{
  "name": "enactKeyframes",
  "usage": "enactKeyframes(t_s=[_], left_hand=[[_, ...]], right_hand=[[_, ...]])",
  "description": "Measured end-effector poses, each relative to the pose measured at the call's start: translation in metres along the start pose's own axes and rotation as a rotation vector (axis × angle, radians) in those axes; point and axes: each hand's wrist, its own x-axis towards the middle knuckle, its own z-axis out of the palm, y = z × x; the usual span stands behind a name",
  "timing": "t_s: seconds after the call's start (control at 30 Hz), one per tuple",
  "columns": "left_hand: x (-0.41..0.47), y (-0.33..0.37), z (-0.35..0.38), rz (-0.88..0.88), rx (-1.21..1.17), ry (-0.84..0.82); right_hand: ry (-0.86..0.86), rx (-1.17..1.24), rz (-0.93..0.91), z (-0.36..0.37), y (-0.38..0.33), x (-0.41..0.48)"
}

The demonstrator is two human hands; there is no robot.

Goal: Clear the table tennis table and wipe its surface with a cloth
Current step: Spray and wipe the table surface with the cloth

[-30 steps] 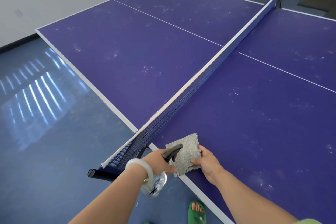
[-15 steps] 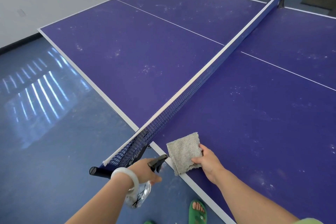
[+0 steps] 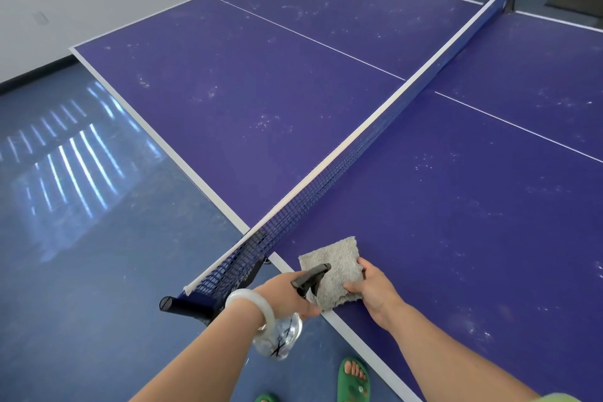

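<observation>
hands: left (image 3: 287, 295) grips spray bottle (image 3: 280, 336), right (image 3: 375, 292) pinches cloth (image 3: 336, 268) on table (image 3: 456, 238).

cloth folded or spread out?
Folded: cloth is a thick square on the table, layers showing at its near edge by the right hand.

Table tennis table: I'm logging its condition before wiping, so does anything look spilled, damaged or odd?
Whitish specks dot the table on both sides of the net, like dust or dried splashes. No damage shows; the net stands straight.
</observation>
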Motion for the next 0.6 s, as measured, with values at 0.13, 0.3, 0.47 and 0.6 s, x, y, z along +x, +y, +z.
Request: enactKeyframes(t_s=[0.13,0.3,0.47,0.6], left_hand=[[-0.011,-0.014,-0.002,-0.025,0.039,-0.021],[-0.015,-0.037,0.003,-0.089,-0.104,0.055],[-0.019,-0.043,0.003,-0.085,-0.333,0.194],[-0.021,-0.047,0.004,-0.088,-0.409,0.25]], right_hand=[[-0.001,-0.015,0.012,0.0,-0.001,0.0],[0.003,-0.01,0.037,0.002,-0.012,-0.002],[0.026,-0.01,0.037,0.003,-0.042,-0.002],[0.116,-0.208,-0.125,-0.001,-0.088,-0.004]])
